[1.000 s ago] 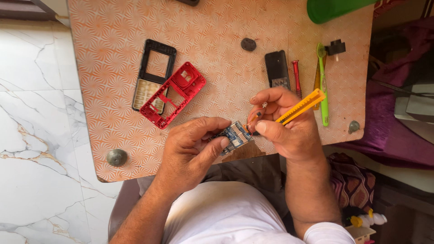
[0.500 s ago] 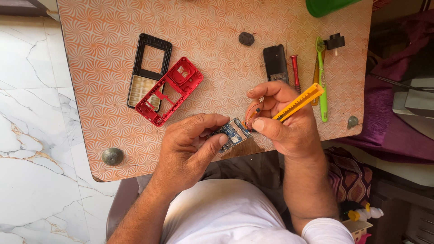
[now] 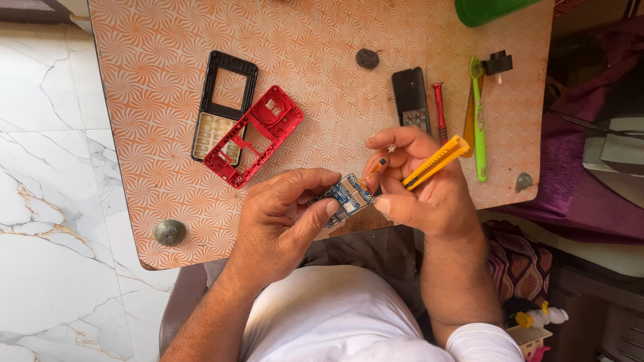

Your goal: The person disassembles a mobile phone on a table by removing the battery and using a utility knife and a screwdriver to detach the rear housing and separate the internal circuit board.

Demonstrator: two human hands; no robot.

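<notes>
My left hand [image 3: 285, 221] pinches a small blue phone circuit board [image 3: 345, 196] at the near edge of the orange patterned table [image 3: 322, 100]. My right hand [image 3: 422, 188] touches the board's right end with its thumb and grips a yellow tool [image 3: 436, 161] between its fingers. Thin orange wires with a tiny component [image 3: 384, 155] rise from the board to my right forefinger. A red phone frame [image 3: 253, 134] lies to the left, overlapping a black front cover [image 3: 223, 107].
A black phone part [image 3: 410, 99], a red screwdriver [image 3: 439, 110], a green toothbrush [image 3: 478, 117] and a black plug [image 3: 499, 64] lie at the right. A dark round piece [image 3: 367, 58] sits mid-table. A green container [image 3: 490, 9] stands at the far edge. Marble floor [image 3: 47, 201] lies to the left.
Both hands stay on the board at the table's near edge. The right forefinger has lifted the wired component slightly. The view shifted a little.
</notes>
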